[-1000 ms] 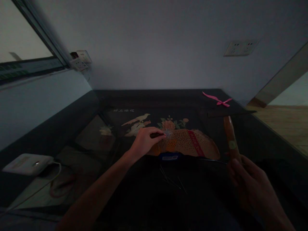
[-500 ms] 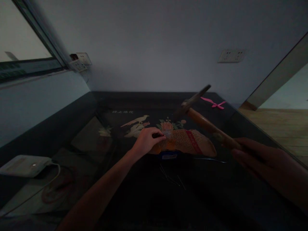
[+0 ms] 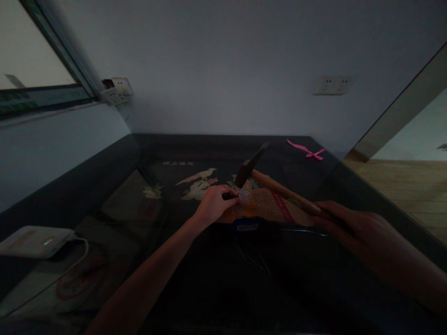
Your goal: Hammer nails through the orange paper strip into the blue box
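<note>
My right hand (image 3: 349, 225) is wrapped round the wooden handle of a hammer (image 3: 279, 188). The hammer's dark metal head is low, close beside my left fingertips; whether it touches anything is unclear. With thumb and finger pressed together, my left hand (image 3: 217, 204) rests at the left part of a long tan, dark-speckled piece (image 3: 262, 200) with a red band across it. What the left fingertips pinch is too small to make out. Below the tan piece shows a blue and orange pack (image 3: 247, 227), mostly hidden.
Several thin wire-like pieces (image 3: 247, 256) lie on the dark glossy table (image 3: 209, 298). A thin metal rod (image 3: 307, 231) pokes out at the right. A white power bank (image 3: 38, 241) with a cable is at the left, a pink ribbon (image 3: 309, 152) at the back right.
The hammer has swung down and left, its head now beside my left fingertips. My right hand has moved left with it; my left hand has stayed in place.
</note>
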Motion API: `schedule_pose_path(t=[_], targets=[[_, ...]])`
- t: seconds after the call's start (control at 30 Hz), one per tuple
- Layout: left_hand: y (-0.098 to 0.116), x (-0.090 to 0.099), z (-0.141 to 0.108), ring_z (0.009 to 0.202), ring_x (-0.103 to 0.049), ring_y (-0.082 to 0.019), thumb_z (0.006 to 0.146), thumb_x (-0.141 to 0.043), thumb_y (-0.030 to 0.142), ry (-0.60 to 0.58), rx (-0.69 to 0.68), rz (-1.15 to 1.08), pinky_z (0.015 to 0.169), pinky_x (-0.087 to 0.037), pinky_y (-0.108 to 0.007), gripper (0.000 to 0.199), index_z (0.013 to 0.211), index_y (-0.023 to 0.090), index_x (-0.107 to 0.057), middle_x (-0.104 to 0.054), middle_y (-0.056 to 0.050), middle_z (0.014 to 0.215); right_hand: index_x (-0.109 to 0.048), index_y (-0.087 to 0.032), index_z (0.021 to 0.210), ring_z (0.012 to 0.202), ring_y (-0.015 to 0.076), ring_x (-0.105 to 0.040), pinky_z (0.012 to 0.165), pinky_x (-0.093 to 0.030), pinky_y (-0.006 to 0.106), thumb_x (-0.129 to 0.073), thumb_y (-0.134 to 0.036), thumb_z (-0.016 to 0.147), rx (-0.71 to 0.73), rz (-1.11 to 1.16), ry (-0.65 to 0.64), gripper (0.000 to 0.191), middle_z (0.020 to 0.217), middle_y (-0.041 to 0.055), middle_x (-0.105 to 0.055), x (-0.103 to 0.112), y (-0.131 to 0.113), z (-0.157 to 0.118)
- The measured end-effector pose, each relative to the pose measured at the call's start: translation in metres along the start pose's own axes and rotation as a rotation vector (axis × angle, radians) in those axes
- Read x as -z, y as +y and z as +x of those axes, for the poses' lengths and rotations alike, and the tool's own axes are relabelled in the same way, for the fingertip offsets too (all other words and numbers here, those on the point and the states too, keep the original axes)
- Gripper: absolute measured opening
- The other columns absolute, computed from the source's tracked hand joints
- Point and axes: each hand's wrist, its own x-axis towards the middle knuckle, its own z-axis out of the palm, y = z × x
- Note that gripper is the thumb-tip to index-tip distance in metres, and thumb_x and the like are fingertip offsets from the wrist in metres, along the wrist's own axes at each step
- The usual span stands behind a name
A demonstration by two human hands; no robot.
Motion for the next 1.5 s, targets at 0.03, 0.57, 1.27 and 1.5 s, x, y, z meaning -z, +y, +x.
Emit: schedule_pose_path(t=[0.03, 0.57, 1.27, 1.5], targets=[[-0.001, 0.000, 0.000, 0.075, -0.068, -0.019, 0.078, -0.069, 0.022, 0.006, -0.007, 0.004, 0.073, -0.050, -0.031, 0.006, 0.073, 0.018, -0.072, -0.074, -0.003, 0.079, -0.069, -0.026, 0.086, 0.054, 0.0219, -0.064, 0.053, -0.045, 0.032, -0.049, -0.049, 0.086, 0.002, -0.002, 0.001, 0.031, 0.070, 0.0052, -0.072, -0.001, 0.001, 0.000], [-0.003, -0.003, -0.002, 0.072, -0.067, -0.019, 0.079, -0.069, 0.024, 0.019, 0.009, 0.065, 0.066, -0.048, -0.028, 0.007, 0.076, 0.018, -0.072, -0.074, -0.003, 0.078, -0.072, -0.026, 0.098, 0.066, 0.0256, -0.070, 0.058, -0.049, 0.034, -0.051, -0.047, 0.086, -0.007, -0.015, -0.056, 0.032, 0.085, 0.0066, -0.076, -0.007, 0.009, -0.003], [0.000, 0.000, -0.002, 0.075, -0.067, -0.017, 0.084, -0.068, 0.024, -0.007, -0.133, 0.146, 0.070, -0.048, -0.028, 0.009, 0.077, 0.019, -0.072, -0.073, -0.003, 0.079, -0.067, -0.021, 0.089, 0.041, 0.0158, -0.048, 0.039, -0.037, 0.026, -0.057, -0.064, 0.073, -0.392, 0.235, 0.162, 0.046, 0.049, -0.0009, -0.054, -0.011, 0.039, -0.031], [0.003, 0.013, -0.003, 0.086, -0.069, -0.019, 0.081, -0.072, 0.021, 0.010, -0.161, 0.168, 0.082, -0.053, -0.034, 0.018, 0.099, 0.018, -0.071, -0.074, -0.004, 0.093, -0.068, -0.021, 0.092, 0.046, 0.0108, -0.047, 0.035, -0.035, 0.018, -0.077, -0.063, 0.059, -0.603, 0.798, 0.402, 0.054, 0.058, -0.0020, -0.056, -0.038, 0.057, -0.038]])
